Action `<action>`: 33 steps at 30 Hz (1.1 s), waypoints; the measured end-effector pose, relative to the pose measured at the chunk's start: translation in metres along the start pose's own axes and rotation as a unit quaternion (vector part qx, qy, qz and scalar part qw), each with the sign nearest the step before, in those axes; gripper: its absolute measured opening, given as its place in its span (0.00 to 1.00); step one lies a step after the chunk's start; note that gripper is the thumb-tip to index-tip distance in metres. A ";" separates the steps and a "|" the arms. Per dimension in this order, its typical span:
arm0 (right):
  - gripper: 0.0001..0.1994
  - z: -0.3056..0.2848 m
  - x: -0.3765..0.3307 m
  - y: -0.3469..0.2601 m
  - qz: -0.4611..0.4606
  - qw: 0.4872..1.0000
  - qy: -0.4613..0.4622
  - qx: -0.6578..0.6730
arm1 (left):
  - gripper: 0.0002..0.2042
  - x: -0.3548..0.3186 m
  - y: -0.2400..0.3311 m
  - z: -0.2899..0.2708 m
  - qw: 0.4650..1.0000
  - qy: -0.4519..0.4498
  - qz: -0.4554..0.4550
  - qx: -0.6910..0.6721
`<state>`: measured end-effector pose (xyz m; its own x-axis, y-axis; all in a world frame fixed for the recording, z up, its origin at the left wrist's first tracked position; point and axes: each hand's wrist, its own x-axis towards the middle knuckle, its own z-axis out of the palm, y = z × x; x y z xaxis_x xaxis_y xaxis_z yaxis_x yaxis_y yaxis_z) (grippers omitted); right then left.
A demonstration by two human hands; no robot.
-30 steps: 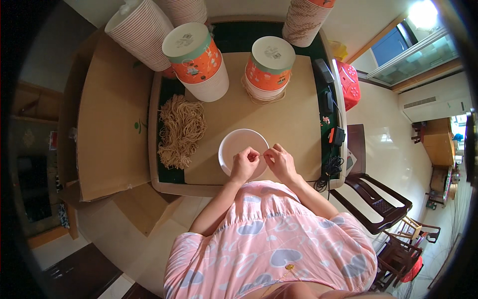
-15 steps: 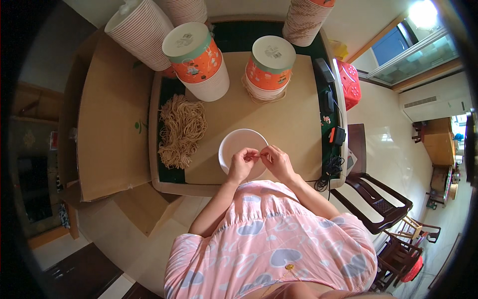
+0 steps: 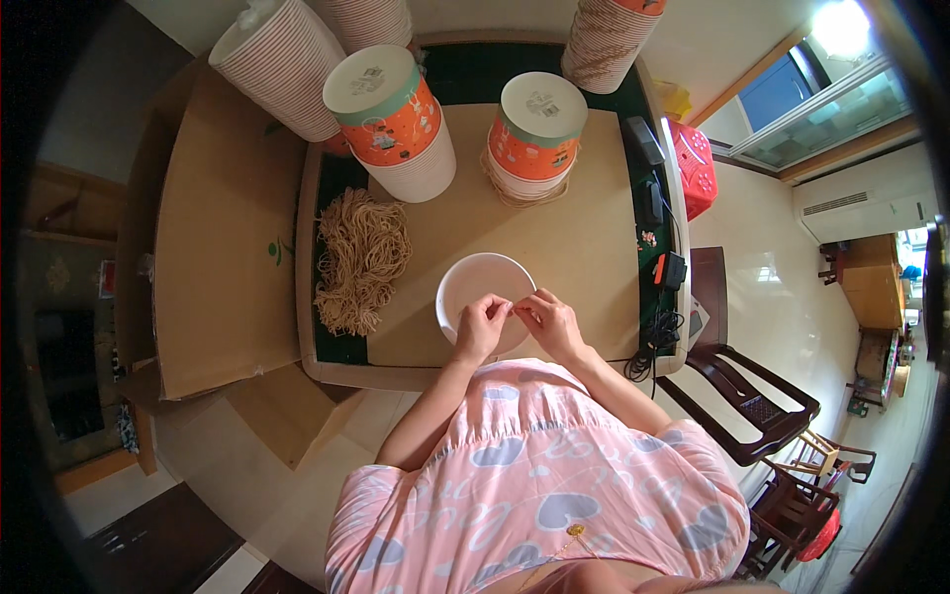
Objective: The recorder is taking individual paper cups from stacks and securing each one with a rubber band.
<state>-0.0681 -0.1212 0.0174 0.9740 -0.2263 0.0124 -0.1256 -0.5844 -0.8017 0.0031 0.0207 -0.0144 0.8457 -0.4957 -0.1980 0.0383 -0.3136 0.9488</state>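
Both hands meet over the near side of a white paper tub (image 3: 469, 281), its open mouth facing up. My left hand (image 3: 481, 327) is closed in a pinch near the rim. Close beside it, my right hand (image 3: 552, 325) pinches too, its fingertips almost touching the left ones. Whatever lies between the fingers is too small to make out. To the left of the tub lies a heap of beige string (image 3: 363, 261). Beyond it stands an upside-down stack of orange and green paper tubs (image 3: 401, 134). A shorter stack (image 3: 535, 148) at its right has string looped around it.
More tub stacks (image 3: 279, 71) rise at the back left, with another tall stack (image 3: 612, 45) at the back right. A large cardboard box (image 3: 228, 247) borders the table's left side. Black adapters and cables (image 3: 661, 332) line the right edge. A dark chair (image 3: 747, 396) stands beyond.
My fingertips have shifted slightly, still pinched together over the tub. The tub has moved a tiny bit; the stacks and the string heap stay put.
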 end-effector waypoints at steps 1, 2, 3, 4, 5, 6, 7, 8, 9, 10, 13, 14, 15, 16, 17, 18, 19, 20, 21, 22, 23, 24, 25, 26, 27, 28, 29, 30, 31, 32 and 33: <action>0.04 0.000 0.000 0.001 -0.006 1.000 0.003 -0.004 | 0.05 0.000 -0.001 0.001 1.000 0.000 0.000 0.000; 0.03 0.001 0.000 0.001 -0.013 1.000 0.005 -0.008 | 0.06 -0.001 -0.002 0.002 1.000 0.012 -0.001 -0.020; 0.03 0.000 0.000 0.002 -0.012 1.000 0.006 -0.008 | 0.06 -0.001 -0.003 0.003 0.999 0.023 -0.002 -0.040; 0.03 0.000 -0.001 0.002 -0.010 1.000 0.003 -0.015 | 0.06 -0.001 -0.005 0.004 0.999 0.022 -0.002 -0.039; 0.03 0.000 -0.001 0.002 -0.007 1.000 0.001 -0.022 | 0.06 -0.001 -0.006 0.004 0.998 0.019 -0.025 -0.058; 0.03 -0.001 -0.001 0.003 -0.007 1.000 0.001 -0.022 | 0.06 -0.001 -0.006 0.004 0.996 0.016 -0.049 -0.077; 0.03 0.000 -0.001 0.004 -0.014 1.000 0.005 -0.022 | 0.06 -0.001 -0.006 0.005 0.996 0.015 -0.049 -0.077; 0.02 -0.001 -0.001 0.004 -0.022 1.000 0.009 -0.021 | 0.06 -0.001 -0.006 0.005 0.992 0.010 -0.072 -0.099; 0.02 -0.001 -0.001 0.003 -0.022 1.000 0.009 -0.021 | 0.06 -0.001 -0.004 0.005 0.988 0.006 -0.094 -0.121; 0.02 -0.003 0.000 0.000 -0.007 1.000 0.012 0.007 | 0.06 0.000 -0.003 0.004 0.988 0.007 -0.095 -0.121; 0.03 -0.007 0.002 -0.004 -0.010 0.999 0.011 0.045 | 0.06 0.000 0.006 0.000 0.991 -0.008 -0.086 -0.105; 0.04 -0.008 0.003 -0.004 -0.027 0.998 0.006 0.055 | 0.06 -0.001 0.010 0.001 0.985 -0.013 -0.094 -0.142; 0.04 -0.010 0.003 -0.006 -0.027 0.998 0.006 0.055 | 0.06 -0.001 0.014 0.001 0.979 -0.019 -0.102 -0.178; 0.04 -0.013 0.003 -0.007 0.002 0.999 0.005 0.053 | 0.06 -0.003 0.017 0.000 0.979 -0.018 -0.102 -0.178; 0.04 -0.015 0.003 -0.008 0.032 0.998 0.004 0.051 | 0.06 -0.005 0.020 -0.001 0.980 -0.052 -0.106 -0.163; 0.04 -0.016 0.003 -0.007 0.032 0.998 0.004 0.051 | 0.07 -0.008 0.025 -0.003 0.979 -0.087 -0.111 -0.148; 0.05 -0.018 0.002 -0.005 -0.008 0.998 0.031 0.058 | 0.08 -0.012 0.035 -0.008 0.970 -0.145 -0.146 -0.127; 0.05 -0.020 0.001 -0.003 -0.049 0.995 0.057 0.065 | 0.08 -0.015 0.038 -0.008 0.970 -0.146 -0.147 -0.127; 0.05 -0.021 -0.001 -0.001 -0.049 0.995 0.056 0.066 | 0.08 -0.018 0.041 -0.008 0.967 -0.163 -0.135 -0.139; 0.05 -0.020 -0.002 0.002 -0.079 0.993 0.062 0.060 | 0.08 -0.021 0.044 -0.008 0.964 -0.179 -0.124 -0.150; 0.05 -0.018 -0.004 0.005 -0.108 0.990 0.068 0.054 | 0.08 -0.023 0.049 -0.006 0.970 -0.170 -0.116 -0.129; 0.05 -0.016 -0.005 0.008 -0.108 0.990 0.068 0.053 | 0.08 -0.024 0.050 -0.003 0.970 -0.170 -0.115 -0.130; 0.05 -0.013 -0.006 0.010 -0.118 0.988 0.080 0.051 | 0.08 -0.026 0.051 0.000 0.980 -0.152 -0.083 -0.097; 0.05 -0.011 -0.006 0.012 -0.128 0.986 0.092 0.049 | 0.08 -0.028 0.051 0.003 0.987 -0.135 -0.051 -0.065; 0.05 -0.009 -0.006 0.012 -0.128 0.986 0.091 0.049 | 0.08 -0.030 0.056 0.003 0.989 -0.132 -0.049 -0.050; 0.05 -0.008 -0.006 0.012 -0.128 0.986 0.100 0.047 | 0.08 -0.031 0.058 0.003 0.989 -0.132 -0.048 -0.050; 0.05 -0.006 -0.006 0.012 -0.129 0.985 0.109 0.044 | 0.08 -0.032 0.059 0.004 0.989 -0.128 -0.040 -0.059; 0.05 -0.005 -0.006 0.013 -0.130 0.985 0.109 0.044 | 0.08 -0.033 0.061 0.005 0.990 -0.123 -0.031 -0.067; 0.05 -0.004 -0.005 0.014 -0.108 0.986 0.113 0.052 | 0.08 -0.035 0.065 0.005 0.990 -0.123 -0.030 -0.067; 0.05 -0.003 -0.005 0.015 -0.087 0.987 0.118 0.060 | 0.08 -0.038 0.070 0.005 0.987 -0.135 -0.034 -0.074; 0.05 -0.001 -0.005 0.017 -0.087 0.987 0.118 0.060 | 0.08 -0.041 0.076 0.005 0.985 -0.148 -0.038 -0.081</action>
<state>-0.0757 -0.1312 0.0044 0.9061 -0.3134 0.2841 0.0775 -0.5372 -0.8399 -0.0310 0.0131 0.0645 0.6460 -0.6976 -0.3101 0.2000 -0.2374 0.9506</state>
